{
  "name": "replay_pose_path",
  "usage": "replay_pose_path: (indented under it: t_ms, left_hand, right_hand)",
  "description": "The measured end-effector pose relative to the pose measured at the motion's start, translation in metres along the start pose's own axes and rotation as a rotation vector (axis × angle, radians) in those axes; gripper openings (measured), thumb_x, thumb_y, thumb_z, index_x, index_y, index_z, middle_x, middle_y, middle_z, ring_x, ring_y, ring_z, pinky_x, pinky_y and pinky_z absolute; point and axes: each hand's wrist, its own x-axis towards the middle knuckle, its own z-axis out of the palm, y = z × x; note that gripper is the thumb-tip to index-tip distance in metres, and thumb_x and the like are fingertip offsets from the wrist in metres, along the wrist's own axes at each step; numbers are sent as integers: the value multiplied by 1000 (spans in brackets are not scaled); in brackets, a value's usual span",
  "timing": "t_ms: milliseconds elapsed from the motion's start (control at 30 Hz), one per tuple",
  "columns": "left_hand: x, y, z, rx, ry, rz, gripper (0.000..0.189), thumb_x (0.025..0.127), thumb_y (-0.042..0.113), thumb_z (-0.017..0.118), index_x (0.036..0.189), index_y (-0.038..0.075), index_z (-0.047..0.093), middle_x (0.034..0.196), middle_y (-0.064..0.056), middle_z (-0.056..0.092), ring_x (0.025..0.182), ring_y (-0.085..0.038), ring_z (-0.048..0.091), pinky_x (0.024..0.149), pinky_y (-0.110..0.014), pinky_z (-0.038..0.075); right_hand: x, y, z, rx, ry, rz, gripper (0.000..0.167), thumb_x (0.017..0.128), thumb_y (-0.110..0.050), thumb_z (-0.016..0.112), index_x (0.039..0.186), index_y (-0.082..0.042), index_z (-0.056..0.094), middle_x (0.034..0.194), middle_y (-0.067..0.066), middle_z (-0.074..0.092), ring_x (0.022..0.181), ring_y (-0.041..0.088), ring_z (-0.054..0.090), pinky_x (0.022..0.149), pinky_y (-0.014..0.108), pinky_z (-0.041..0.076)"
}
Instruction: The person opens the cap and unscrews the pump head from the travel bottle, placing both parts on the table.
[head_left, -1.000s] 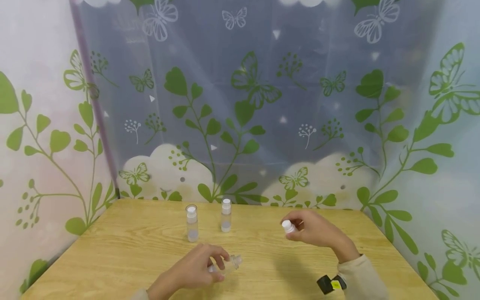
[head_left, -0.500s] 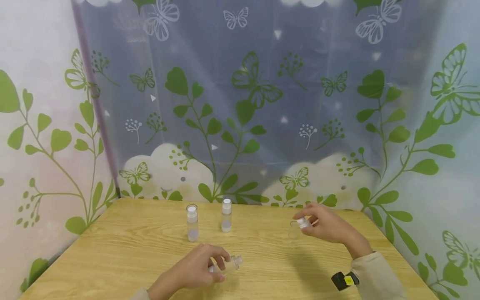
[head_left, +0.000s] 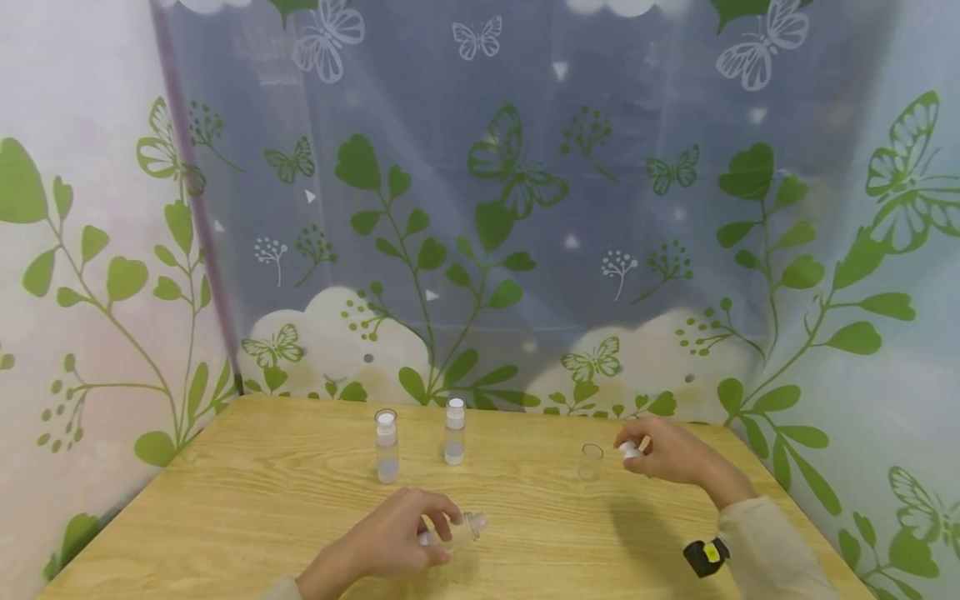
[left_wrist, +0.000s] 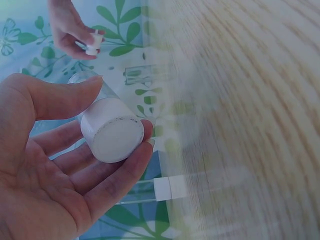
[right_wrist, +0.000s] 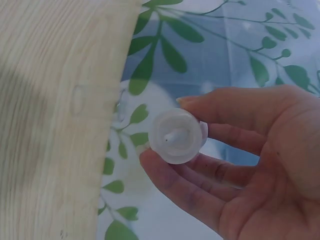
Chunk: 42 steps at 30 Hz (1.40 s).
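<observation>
My left hand point(head_left: 401, 533) grips a small clear bottle point(head_left: 468, 527) tilted on its side, its bare neck facing right. In the left wrist view the white base point(left_wrist: 117, 135) of that bottle faces the camera between thumb and fingers. Over the right side of the table, my right hand point(head_left: 671, 454) pinches a white pump head point(head_left: 630, 450) between thumb and fingers. Its hollow underside with a small central stem shows in the right wrist view. A clear cap point(head_left: 591, 463) stands upright on the table, just left of the right hand and apart from it.
Two clear bottles with white pump tops and clear caps, a nearer bottle point(head_left: 387, 450) and a farther bottle point(head_left: 454, 433), stand upright at the back left. The wooden table point(head_left: 262, 483) ends at a patterned curtain point(head_left: 517, 275) behind and at both sides.
My right hand has moved right with the pump head, and the clear cap it had covered is now in full view. The left hand and its bottle have hardly moved.
</observation>
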Motion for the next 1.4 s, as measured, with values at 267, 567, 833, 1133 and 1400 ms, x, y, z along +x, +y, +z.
replay_pose_path:
  t_ms: [267,567,833,1133,1400]
  left_hand:
    - [0,-1,0,-8,-5,-7,36,82,12,82,117,8,73,96,-3,78,80,0,63,73,-21,54]
    - [-1,0,0,1,-5,3,36,82,12,83,117,8,73,96,-2,78,81,-3,64,72,-21,54]
    - [1,-1,2,0,-9,-15,34,83,13,82,116,9,74,95,1,78,87,-11,69,74,-22,55]
    - [1,-1,3,-7,-8,-9,33,83,13,82,115,9,74,95,1,78,88,-10,69,75,-23,56]
    - [-1,-1,3,-6,-2,-1,34,83,12,82,116,8,74,96,-2,79,85,-6,68,74,-22,56]
  right_hand:
    - [1,17,4,-2,-13,30,24,90,-3,68,112,7,72,96,11,70,62,14,64,54,27,53]
    - [8,29,8,-29,-41,69,22,87,0,68,108,8,72,89,10,72,61,15,63,54,27,53]
    - [18,37,13,5,-59,201,29,87,0,69,114,11,70,98,17,73,76,24,71,63,37,61]
    - [28,53,21,-41,-37,273,29,86,1,70,114,11,71,109,25,71,76,18,68,61,37,62]
    - [33,59,25,-53,-35,317,31,84,2,67,114,10,71,120,32,67,73,18,67,61,37,62]
